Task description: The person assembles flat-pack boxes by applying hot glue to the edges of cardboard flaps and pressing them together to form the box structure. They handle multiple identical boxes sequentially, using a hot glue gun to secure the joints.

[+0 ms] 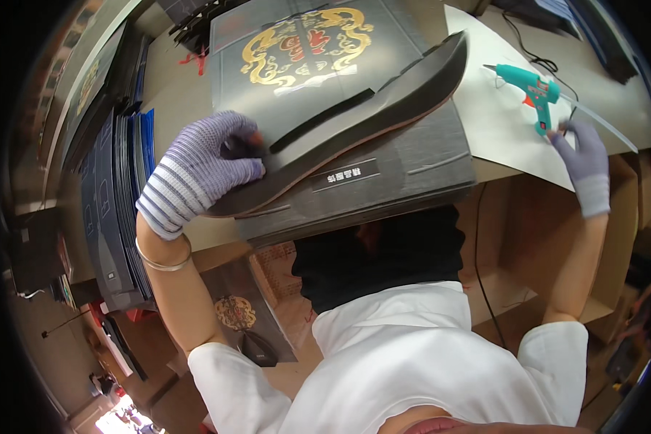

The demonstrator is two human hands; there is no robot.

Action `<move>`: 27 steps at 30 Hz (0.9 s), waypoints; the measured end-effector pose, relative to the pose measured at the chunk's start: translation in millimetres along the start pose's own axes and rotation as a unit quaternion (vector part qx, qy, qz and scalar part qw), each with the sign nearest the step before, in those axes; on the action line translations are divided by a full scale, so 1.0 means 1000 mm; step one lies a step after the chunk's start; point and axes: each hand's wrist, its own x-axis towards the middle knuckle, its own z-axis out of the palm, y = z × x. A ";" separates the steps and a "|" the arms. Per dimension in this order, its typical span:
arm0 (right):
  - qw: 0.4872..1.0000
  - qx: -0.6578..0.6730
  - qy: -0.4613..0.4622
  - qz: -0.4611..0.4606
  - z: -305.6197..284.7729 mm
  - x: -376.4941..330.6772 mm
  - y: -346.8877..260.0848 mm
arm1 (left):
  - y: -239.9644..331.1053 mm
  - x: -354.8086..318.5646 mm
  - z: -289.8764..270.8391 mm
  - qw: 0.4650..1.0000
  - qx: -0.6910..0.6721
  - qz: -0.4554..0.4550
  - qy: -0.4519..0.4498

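My left hand (200,165), in a striped white and purple knit glove, is closed on the left end of a dark curved panel (354,142). The fingertips and thumb bend round a dark part of it. The panel slants up to the right across a stack of dark grey printed sheets (405,163). A narrow black strip (322,119) lies along its upper side. On the right, my gloved right hand (584,155) pinches the lower end of the handle of a teal glue gun (529,85). The gun's nozzle points left, and a whitish glue stick (606,129) sticks out behind.
A dark printed sheet with a gold emblem (307,47) covers the table's middle. Under the glue gun lies a white sheet (488,108). Stacked dark folders (112,195) stand at the left edge. A black cord (532,54) curls behind the gun; a cardboard box (622,217) sits below right.
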 end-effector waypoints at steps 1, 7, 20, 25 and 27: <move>0.994 0.101 -0.037 0.014 -0.008 -0.010 -0.006 | -0.006 0.000 0.005 0.997 0.034 0.050 0.053; 0.916 0.177 0.036 -0.358 -0.012 0.018 -0.152 | 0.001 -0.033 0.041 0.964 0.128 0.073 0.222; 0.847 0.100 0.012 -0.521 0.002 0.016 -0.196 | -0.003 -0.068 0.070 0.954 0.109 0.223 0.169; 0.863 0.100 -0.020 -0.495 0.007 -0.001 -0.197 | 0.004 -0.068 0.071 0.960 0.159 0.202 0.114; 0.867 0.073 -0.031 -0.492 0.009 0.004 -0.200 | -0.009 -0.054 0.072 0.954 0.174 0.214 0.118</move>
